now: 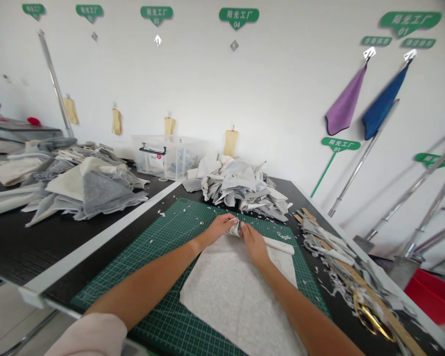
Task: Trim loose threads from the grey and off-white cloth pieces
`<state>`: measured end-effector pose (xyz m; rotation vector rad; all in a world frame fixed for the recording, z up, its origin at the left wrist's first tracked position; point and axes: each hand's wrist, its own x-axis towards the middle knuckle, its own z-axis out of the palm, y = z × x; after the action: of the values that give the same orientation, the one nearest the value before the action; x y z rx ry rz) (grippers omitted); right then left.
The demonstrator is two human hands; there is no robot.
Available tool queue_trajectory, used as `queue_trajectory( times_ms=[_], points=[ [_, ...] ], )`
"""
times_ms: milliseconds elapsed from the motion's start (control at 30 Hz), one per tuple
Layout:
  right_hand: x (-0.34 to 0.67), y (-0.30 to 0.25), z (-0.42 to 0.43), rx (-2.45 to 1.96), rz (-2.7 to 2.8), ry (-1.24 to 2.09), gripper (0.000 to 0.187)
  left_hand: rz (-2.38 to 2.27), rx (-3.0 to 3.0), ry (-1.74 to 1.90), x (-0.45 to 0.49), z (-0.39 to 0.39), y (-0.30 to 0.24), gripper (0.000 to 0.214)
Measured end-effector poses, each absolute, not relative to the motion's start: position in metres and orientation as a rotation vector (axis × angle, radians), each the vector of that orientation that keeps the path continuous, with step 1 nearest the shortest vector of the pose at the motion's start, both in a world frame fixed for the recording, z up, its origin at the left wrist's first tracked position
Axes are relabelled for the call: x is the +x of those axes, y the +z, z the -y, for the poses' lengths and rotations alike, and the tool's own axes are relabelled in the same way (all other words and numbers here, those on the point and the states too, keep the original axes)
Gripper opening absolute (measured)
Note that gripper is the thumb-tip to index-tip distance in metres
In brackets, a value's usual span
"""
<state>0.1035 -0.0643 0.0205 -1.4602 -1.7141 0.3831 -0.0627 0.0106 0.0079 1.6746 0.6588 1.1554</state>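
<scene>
A light grey-white cloth (237, 296) lies over the green cutting mat (141, 262), its far edge rolled or folded into a tube. My left hand (221, 227) pinches the bunched far edge near its left end. Beside it, my right hand (254, 242) grips the same edge with thumb and fingers. The roll stretches out past my right hand toward the mat's right side. Small white scraps lie scattered on the mat around the cloth.
Grey and white cloth pieces (241, 183) are heaped behind the mat, with another pile (92, 188) at left. A clear plastic bin (163, 158) stands near the wall. Gold-handled scissors (371, 316), a wooden strip (389, 321) and cloth trimmings (330, 242) lie along the right edge.
</scene>
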Motion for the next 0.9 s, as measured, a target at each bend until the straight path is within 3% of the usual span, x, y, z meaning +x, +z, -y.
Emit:
queue_trajectory(
  times_ms=[900],
  points=[
    [0.106, 0.012, 0.059, -1.623, 1.793, 0.289, 0.045, -0.667, 1.694, 1.171, -0.063, -0.015, 0.001, 0.035]
  ],
)
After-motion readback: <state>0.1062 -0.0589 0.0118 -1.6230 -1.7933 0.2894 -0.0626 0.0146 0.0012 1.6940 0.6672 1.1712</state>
